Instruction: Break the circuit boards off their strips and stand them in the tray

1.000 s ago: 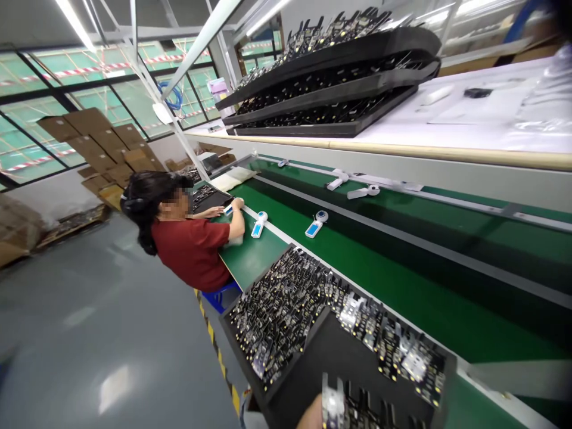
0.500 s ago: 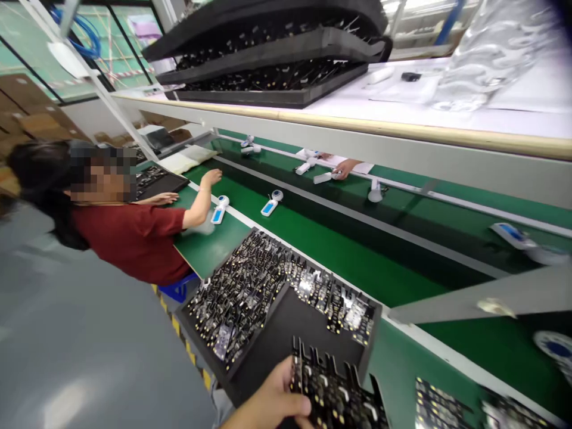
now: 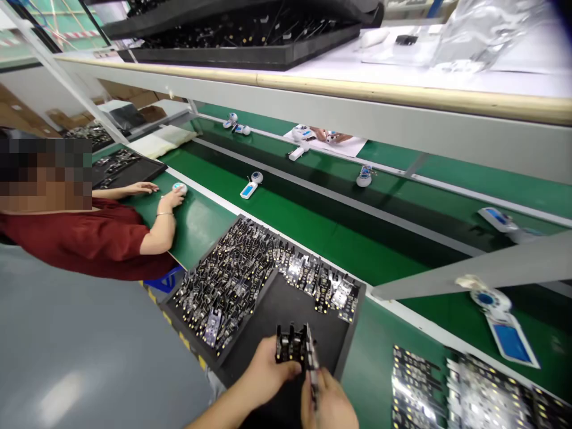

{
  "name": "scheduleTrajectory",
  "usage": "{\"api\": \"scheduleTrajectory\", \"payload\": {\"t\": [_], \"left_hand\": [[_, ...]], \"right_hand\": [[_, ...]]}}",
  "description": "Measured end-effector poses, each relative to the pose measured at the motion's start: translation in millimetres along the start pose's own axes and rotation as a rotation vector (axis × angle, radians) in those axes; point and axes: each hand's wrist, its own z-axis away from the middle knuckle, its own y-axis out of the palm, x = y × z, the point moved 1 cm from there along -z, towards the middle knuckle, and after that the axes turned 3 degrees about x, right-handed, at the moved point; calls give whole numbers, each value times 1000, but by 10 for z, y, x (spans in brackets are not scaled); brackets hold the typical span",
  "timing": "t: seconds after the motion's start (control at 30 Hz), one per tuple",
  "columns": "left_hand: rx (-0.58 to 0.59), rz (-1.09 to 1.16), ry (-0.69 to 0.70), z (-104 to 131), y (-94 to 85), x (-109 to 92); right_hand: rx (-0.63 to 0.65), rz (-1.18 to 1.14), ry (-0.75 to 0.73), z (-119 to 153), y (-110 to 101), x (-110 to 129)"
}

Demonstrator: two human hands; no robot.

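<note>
My left hand (image 3: 263, 372) is closed around black circuit boards (image 3: 288, 348), with its thumb across their front. Close beside it, my right hand (image 3: 333, 402) pinches a thin circuit board (image 3: 313, 360), seen nearly edge-on; whether it is still joined to the others I cannot tell. Both hands are over the bare part of a black foam tray (image 3: 290, 307). A dense heap of small circuit boards (image 3: 232, 274) fills the tray's left side, and more lie along its far edge.
Larger circuit board panels (image 3: 415, 387) lie at the lower right. White handheld devices with blue screens (image 3: 251, 186) lie on the green conveyor (image 3: 313, 220). A co-worker in a red shirt (image 3: 98, 238) sits at left. A shelf (image 3: 313, 89) and slanted post (image 3: 469, 268) border the space.
My right hand has come into view beside the left. The boards in my left hand now look narrower and turned. The co-worker's hand has come down onto a white device. The view has shifted.
</note>
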Motion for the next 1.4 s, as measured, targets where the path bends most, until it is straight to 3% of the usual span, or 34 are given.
{"api": "scheduleTrajectory", "payload": {"t": [0.1, 0.17, 0.27, 0.33, 0.5, 0.6, 0.73, 0.93, 1.17, 1.3, 1.4], "left_hand": [[-63, 1, 45, 0, 9, -4], [27, 156, 22, -5, -8, -21], [256, 379, -38, -4, -68, -48], [286, 424, -49, -4, -118, -54], [174, 313, -38, -17, -154, -60], [122, 211, -62, -19, -125, -82], [-61, 17, 64, -26, -109, -127], [142, 418, -89, -54, -126, -76], [3, 327, -44, -205, -247, -215], [-194, 27, 121, -437, -351, -313], [-334, -260, 212, -698, -464, -401]], "right_hand": [[-10, -59, 55, -144, 12, -101], [-1, -101, 50, -225, -25, -120], [127, -281, 4, -276, -90, -74], [172, -429, 74, -249, -117, -41], [-33, -724, 435, -128, -130, -29], [17, -771, 347, -173, -150, 27], [89, -721, 254, -285, -191, 106], [301, -905, 242, -467, -179, 38], [329, -777, 179, -702, -73, 102], [383, -479, 287, -950, 162, 180], [471, -460, 393, -1253, 386, 153]]}}
